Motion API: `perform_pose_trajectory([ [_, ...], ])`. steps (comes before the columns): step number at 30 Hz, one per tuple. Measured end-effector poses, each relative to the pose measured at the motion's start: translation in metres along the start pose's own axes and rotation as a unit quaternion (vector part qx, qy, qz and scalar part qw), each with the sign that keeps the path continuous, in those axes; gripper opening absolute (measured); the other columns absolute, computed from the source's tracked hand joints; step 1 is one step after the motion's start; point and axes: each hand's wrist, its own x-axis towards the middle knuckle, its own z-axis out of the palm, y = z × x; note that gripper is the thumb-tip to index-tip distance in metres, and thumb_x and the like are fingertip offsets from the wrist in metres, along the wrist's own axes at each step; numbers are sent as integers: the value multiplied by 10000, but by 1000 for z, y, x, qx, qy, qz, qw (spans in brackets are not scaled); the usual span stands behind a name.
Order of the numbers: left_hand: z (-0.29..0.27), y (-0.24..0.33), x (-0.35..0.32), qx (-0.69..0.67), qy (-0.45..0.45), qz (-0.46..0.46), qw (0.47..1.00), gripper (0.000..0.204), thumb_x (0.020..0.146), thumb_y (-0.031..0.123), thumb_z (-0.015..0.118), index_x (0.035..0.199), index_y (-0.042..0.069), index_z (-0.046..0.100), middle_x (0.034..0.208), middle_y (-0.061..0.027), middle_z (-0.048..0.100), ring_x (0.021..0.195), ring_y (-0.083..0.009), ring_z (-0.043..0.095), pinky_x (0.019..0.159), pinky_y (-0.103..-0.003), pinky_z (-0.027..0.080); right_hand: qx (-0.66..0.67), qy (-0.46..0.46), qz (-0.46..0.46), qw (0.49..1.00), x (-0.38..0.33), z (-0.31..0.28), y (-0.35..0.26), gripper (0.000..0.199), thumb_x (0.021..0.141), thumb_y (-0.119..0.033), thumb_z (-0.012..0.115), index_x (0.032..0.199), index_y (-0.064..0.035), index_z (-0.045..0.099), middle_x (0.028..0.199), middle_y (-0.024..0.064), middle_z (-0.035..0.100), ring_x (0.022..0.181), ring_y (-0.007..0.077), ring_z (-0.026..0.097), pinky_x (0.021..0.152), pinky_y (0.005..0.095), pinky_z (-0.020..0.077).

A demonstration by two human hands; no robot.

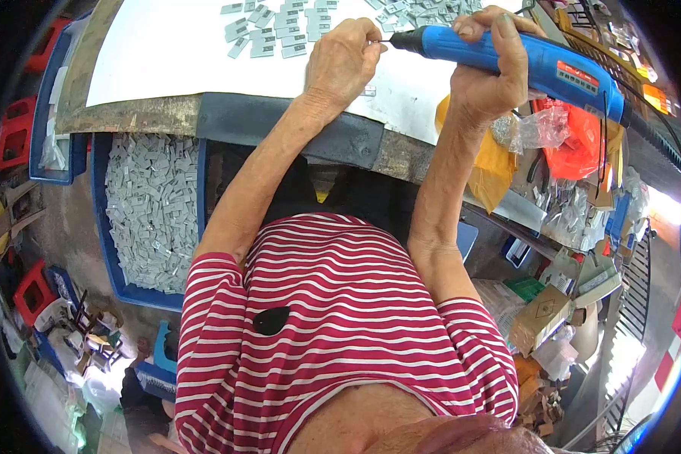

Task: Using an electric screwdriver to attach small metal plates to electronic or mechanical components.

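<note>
Wrapped around the blue body of an electric screwdriver [461,44] is my right hand [492,72]. The tool lies nearly level, its black nose and thin bit pointing left. At the bit's tip, my left hand [346,64] is closed in a pinch; what its fingers hold is mostly hidden. Several small grey rectangular pieces [287,30] lie in rough rows on the white tabletop [166,53], just beyond my left hand. A heap of similar grey pieces [424,11] sits farther back, behind the tool. One small piece [369,91] rests beside my left wrist.
Below the table edge at left stands a blue bin [102,227] full of grey pieces. Another blue crate [41,159] is farther left, near red stools [15,132]. At right are a red plastic bag [575,144], yellow packaging [488,174], cardboard boxes [537,318] and a dark cable [658,140].
</note>
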Motion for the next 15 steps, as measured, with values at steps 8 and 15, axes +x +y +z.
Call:
perform_pose_trajectory([
  [8,-10,5,2,-129,-40,-81,988,163,795,212,644,852,60,641,724,-41,631,643,-134,601,581,-255,482,97,-23,40,994,11,-25,6,156,749,-39,553,901,-33,519,779,138,594,612,200,534,662,393,414],
  [15,-13,4,-1,-241,-48,-88,965,120,772,164,673,818,55,661,686,-14,608,621,-73,535,574,-198,455,89,-30,48,994,12,-29,-4,123,784,-76,533,906,-62,530,783,123,587,630,188,514,673,383,398],
])
